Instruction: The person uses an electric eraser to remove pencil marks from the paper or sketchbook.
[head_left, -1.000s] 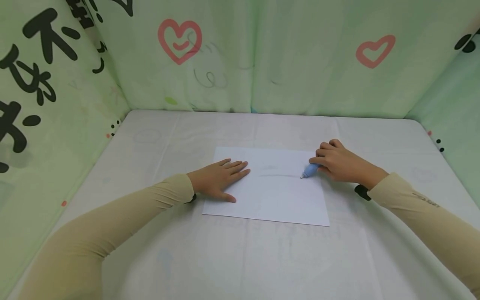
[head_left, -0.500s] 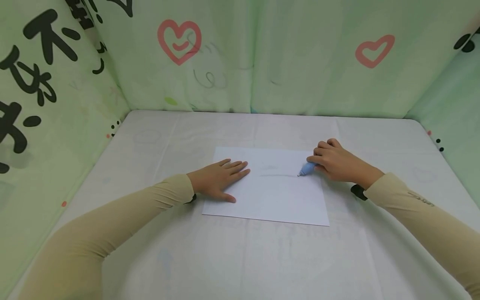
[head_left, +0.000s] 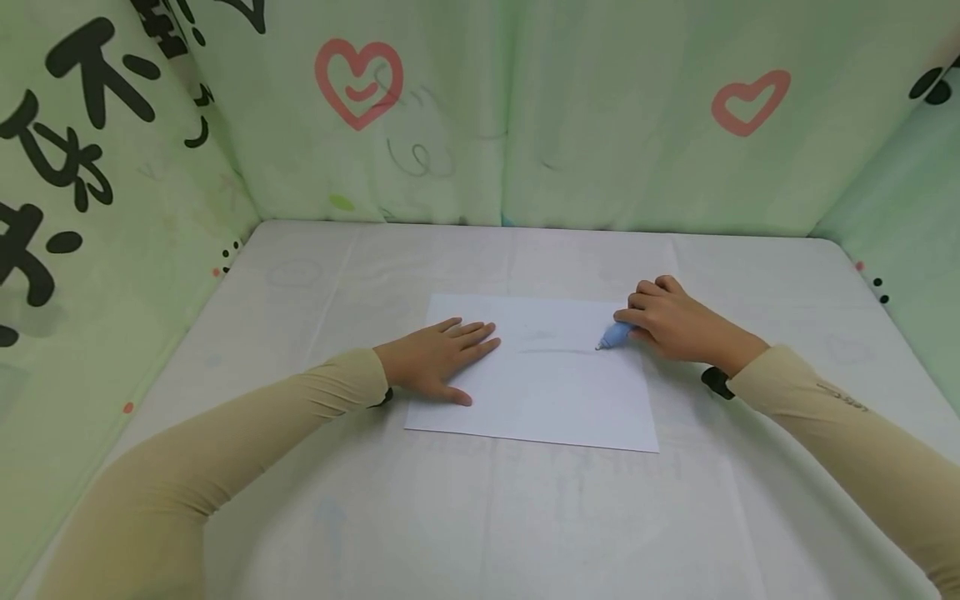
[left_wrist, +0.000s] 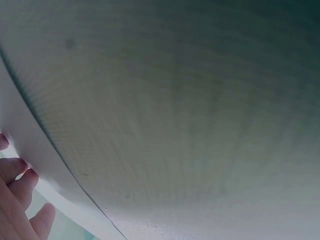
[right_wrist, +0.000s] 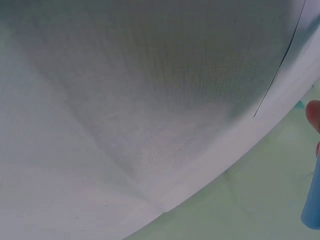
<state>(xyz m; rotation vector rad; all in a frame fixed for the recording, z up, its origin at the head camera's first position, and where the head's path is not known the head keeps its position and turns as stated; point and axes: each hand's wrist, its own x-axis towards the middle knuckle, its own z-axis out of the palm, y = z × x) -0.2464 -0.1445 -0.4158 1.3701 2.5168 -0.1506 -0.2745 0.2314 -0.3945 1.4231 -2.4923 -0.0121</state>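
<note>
A white sheet of paper lies on the table in the head view. My left hand rests on its left part, fingers spread and straight. At the paper's right side, my right hand grips a thick blue pen, its narrow tip pointing down and left at the sheet. Whether the tip touches the paper I cannot tell. A faint grey line runs left from near the tip. In the right wrist view the rounded back end of the pen shows beside a fingertip. The left wrist view catches the left fingers at its edge.
A white cloth covers the table. Green curtains with pink hearts and black lettering stand along the back and both sides. A dark band shows under the right wrist.
My right hand and the pen have shifted slightly left over the last second, and the tip has risen a little in the view. The left hand and the paper stay in place.
</note>
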